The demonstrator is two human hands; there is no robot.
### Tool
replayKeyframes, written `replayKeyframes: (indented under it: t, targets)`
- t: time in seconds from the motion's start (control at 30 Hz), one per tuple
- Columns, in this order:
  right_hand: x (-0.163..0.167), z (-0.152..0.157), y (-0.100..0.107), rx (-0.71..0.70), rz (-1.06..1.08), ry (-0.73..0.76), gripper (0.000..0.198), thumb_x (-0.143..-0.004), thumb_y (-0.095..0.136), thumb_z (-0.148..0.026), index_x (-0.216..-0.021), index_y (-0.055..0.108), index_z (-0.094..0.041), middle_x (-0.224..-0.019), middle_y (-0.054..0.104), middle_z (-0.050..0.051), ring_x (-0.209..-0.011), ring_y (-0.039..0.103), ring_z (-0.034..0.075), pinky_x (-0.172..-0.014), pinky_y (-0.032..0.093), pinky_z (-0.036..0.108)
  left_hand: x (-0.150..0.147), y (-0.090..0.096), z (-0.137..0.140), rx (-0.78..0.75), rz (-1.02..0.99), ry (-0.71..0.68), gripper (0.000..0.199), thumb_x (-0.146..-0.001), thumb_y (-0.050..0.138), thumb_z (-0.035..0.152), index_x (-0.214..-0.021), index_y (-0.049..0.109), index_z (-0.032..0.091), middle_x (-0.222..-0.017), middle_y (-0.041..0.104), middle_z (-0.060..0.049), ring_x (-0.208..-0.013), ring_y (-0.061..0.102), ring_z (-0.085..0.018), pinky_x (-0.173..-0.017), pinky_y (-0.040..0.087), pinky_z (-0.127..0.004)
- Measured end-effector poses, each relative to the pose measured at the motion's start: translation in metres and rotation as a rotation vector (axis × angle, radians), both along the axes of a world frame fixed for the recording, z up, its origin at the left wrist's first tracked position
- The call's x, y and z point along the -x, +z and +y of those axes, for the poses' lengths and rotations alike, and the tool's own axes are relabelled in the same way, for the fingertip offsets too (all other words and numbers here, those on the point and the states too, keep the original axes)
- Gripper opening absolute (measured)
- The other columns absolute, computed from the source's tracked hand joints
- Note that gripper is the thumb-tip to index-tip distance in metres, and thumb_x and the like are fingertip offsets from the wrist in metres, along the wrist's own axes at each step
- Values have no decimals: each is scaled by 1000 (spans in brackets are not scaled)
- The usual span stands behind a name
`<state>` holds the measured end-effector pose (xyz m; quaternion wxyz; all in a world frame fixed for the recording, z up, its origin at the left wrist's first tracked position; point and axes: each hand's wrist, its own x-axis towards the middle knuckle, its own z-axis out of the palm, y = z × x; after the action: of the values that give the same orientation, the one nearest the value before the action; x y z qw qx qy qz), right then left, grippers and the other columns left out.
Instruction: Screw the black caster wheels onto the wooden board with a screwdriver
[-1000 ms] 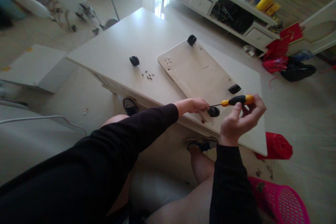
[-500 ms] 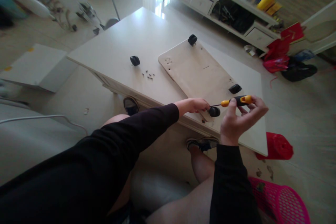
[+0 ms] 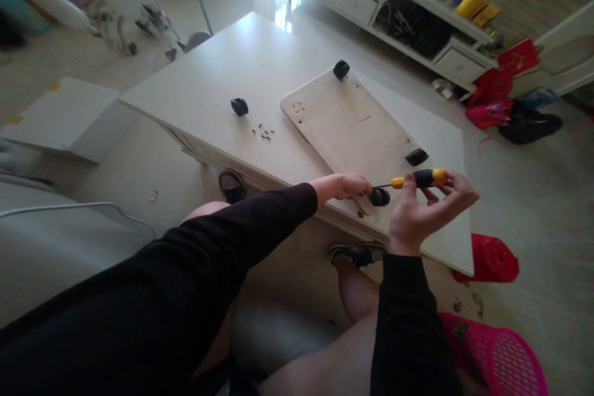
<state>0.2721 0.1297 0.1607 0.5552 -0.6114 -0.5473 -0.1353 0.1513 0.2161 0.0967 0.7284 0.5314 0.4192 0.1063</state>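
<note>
Your right hand [image 3: 420, 216] grips the screwdriver [image 3: 417, 179]; your left hand [image 3: 346, 186] pinches at its tip by the near caster [image 3: 379, 197] on the board [image 3: 348, 130]. Tabletop [image 3: 223, 74]: loose caster [image 3: 239, 106], screws [image 3: 263, 132]. Floor: pink basket [image 3: 496, 356], contents unclear.

Four black casters [image 3: 239, 106], one screwdriver [image 3: 417, 179], one board [image 3: 348, 127], two hands [image 3: 346, 185].

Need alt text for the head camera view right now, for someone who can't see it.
The right hand holds a yellow-and-black screwdriver, its tip at a black caster wheel on the near corner of a wooden board; the left hand rests there. The board lies on a pale table, with a loose wheel and small screws nearby.
</note>
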Motion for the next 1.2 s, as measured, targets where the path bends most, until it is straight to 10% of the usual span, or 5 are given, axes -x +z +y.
replayKeyframes:
  t: [0.47,0.83,1.2]
  targets:
    - [5,0,-2,-76,124,120,55,-82,63,-23,-137,61,-21,-137,72,14,-119,76,26,-90,67,44,-1,5,-1,-14,50,6,30,-93,62,19,-121,72,16,-107,73,-8,-92,62,-16,-68,46,-27]
    - [6,-3,6,-102,101,6,48,-84,62,-29,-131,56,-26,-131,66,12,-117,71,28,-85,66,47,-3,1,-6,-555,270,52,30,-95,64,13,-119,81,20,-123,79,-12,-117,69,-27,-103,54,-38]
    - [-1,-8,18,-114,115,-64,48,-85,62,-27,-132,57,-26,-131,66,10,-115,71,26,-84,65,43,-8,-2,-5,-880,381,-17,32,-97,60,14,-116,86,21,-127,79,-13,-116,72,-28,-96,56,-37]
